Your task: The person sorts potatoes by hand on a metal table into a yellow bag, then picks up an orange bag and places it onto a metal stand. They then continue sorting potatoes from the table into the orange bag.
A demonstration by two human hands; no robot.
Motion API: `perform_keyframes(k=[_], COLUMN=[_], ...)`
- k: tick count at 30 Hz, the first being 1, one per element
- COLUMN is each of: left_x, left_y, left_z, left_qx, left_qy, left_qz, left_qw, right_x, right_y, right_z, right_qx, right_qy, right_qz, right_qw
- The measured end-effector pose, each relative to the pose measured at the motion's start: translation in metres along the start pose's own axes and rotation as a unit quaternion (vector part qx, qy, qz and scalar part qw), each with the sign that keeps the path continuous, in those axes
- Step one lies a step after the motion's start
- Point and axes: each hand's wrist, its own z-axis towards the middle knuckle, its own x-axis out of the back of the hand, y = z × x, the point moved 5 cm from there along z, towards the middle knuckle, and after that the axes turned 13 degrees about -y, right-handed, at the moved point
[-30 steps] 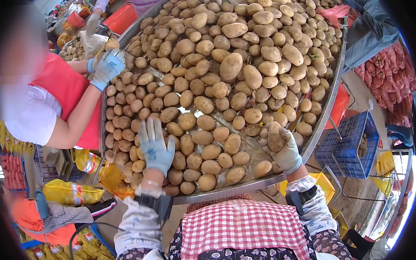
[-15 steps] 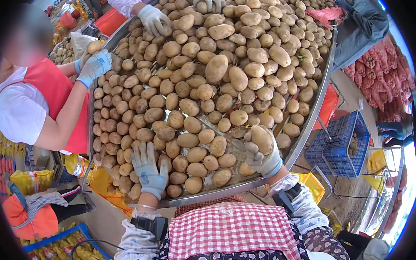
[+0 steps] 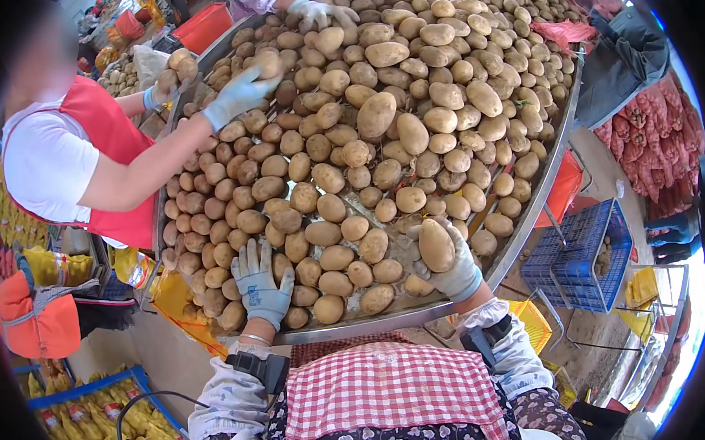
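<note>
A broad metal sorting table [image 3: 357,327] is heaped with potatoes [image 3: 379,116]. The gloved right hand [image 3: 449,269] curls round one oblong potato [image 3: 436,245], held just above the heap by the near rim, its long axis pointing away from the person. The left hand [image 3: 259,285] lies flat on the heap with fingers spread, gripping nothing. Far left, a co-worker's two gloved hands [image 3: 237,95] grip potatoes.

L hand [image 3: 259,285]: blue-grey gloved | R hand [image 3: 455,272]: grey gloved | blk wrist units [image 3: 258,370] | red-wht check apron [image 3: 392,395]
</note>
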Motion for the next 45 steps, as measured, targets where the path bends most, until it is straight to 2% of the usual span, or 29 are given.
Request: perform_keyframes(k=[2,3,8,10,11,12,14,16,18,20,22,24,25,26,28,29,30,31,32,33,34,36,37,38,40,41,42,44,45], left_x=[0.0,0.001,0.001,0.005,0.003,0.013,0.052,0.068,0.066,0.069,0.061,0.05,0.039,0.041,0.043,0.04,0.032,0.023,0.021,0.02,0.019,0.015,0.015,0.016,0.031,0.041,0.046,0.026,0.025], left_y=[0.0,0.0,-0.002,-0.006,-0.015,-0.03,-0.054,-0.092,-0.143,-0.175,-0.19,-0.187,-0.184,-0.169,-0.138,-0.138,-0.135,-0.133,-0.138,-0.148,-0.16,-0.18,-0.189,-0.194,-0.181,-0.163,-0.149,-0.155,-0.167], left_z=[0.002,0.003,0.006,0.005,0.002,-0.002,-0.018,-0.032,-0.047,-0.054,-0.059,-0.064,-0.059,-0.054,-0.042,-0.033,-0.021,-0.017,-0.019,-0.02,-0.022,-0.029,-0.034,-0.039,-0.036,-0.032,-0.03,-0.03,-0.032], left_qx=[0.008,0.006,0.003,-0.014,-0.058,-0.046,-0.088,-0.049,0.007,0.006,0.001,0.022,0.019,0.018,-0.046,-0.049,-0.062,-0.074,-0.073,-0.062,-0.05,-0.032,-0.013,0.006,0.015,-0.055,-0.125,-0.121,-0.105], left_qy=[0.0,0.013,0.012,0.0,0.029,0.031,0.178,0.185,0.247,0.245,0.238,0.204,0.169,0.165,0.119,0.116,0.068,0.02,0.017,0.013,0.007,-0.004,0.017,0.038,0.052,0.031,0.01,-0.005,0.022], left_qz=[-0.009,-0.004,-0.036,-0.051,-0.12,-0.117,-0.173,-0.135,-0.189,-0.252,-0.317,-0.212,-0.274,-0.28,-0.208,-0.212,-0.154,-0.094,-0.097,-0.07,-0.042,-0.014,0.007,0.028,-0.005,-0.069,-0.132,-0.116,-0.103], left_qw=[1.0,1.0,0.999,0.999,0.991,0.992,0.965,0.972,0.951,0.936,0.918,0.956,0.946,0.946,0.97,0.969,0.984,0.993,0.992,0.996,0.998,0.999,1.0,0.999,0.999,0.996,0.983,0.986,0.989], right_x=[-0.008,-0.005,-0.042,-0.034,-0.041,-0.042,-0.049,-0.05,-0.045,-0.026,-0.014,-0.03,-0.03,-0.033,-0.04,-0.027,-0.035,-0.049,-0.065,-0.085,-0.091,-0.098,-0.081,-0.079,-0.078,-0.076,-0.076,-0.078,-0.083], right_y=[-0.001,-0.001,0.011,0.017,0.024,0.029,0.039,0.053,0.063,0.063,0.067,0.066,0.072,0.077,0.087,0.095,0.101,0.107,0.109,0.11,0.11,0.128,0.137,0.148,0.177,0.181,0.181,0.181,0.179], right_z=[-0.004,-0.008,-0.006,-0.006,-0.003,-0.003,-0.006,-0.005,-0.008,-0.01,-0.01,-0.001,0.003,0.01,0.028,0.035,0.042,0.053,0.061,0.067,0.066,0.068,0.067,0.066,0.072,0.08,0.086,0.09,0.089], right_qx=[-0.003,0.011,0.018,0.042,0.045,0.014,-0.033,-0.039,-0.042,0.019,0.045,0.096,0.079,0.077,0.079,0.055,0.052,0.068,0.081,0.087,0.084,-0.023,-0.111,-0.115,-0.155,-0.17,-0.168,-0.146,-0.095], right_qy=[-0.036,0.075,0.116,0.143,0.161,0.159,0.164,0.178,0.194,0.242,0.269,0.256,0.254,0.26,0.251,0.217,0.222,0.23,0.23,0.164,0.163,0.053,0.028,0.022,0.0,-0.015,-0.021,-0.063,-0.068], right_qz=[-0.027,-0.114,-0.136,-0.306,-0.302,-0.33,-0.351,-0.383,-0.418,-0.464,-0.451,-0.533,-0.481,-0.483,-0.571,-0.535,-0.536,-0.655,-0.759,-0.838,-0.838,-0.938,-0.936,-0.935,-0.955,-0.955,-0.954,-0.939,-0.943], right_qw=[0.999,0.991,0.984,0.94,0.939,0.93,0.921,0.906,0.887,0.852,0.85,0.801,0.835,0.832,0.778,0.815,0.813,0.716,0.604,0.513,0.514,0.343,0.332,0.334,0.253,0.243,0.246,0.305,0.312])
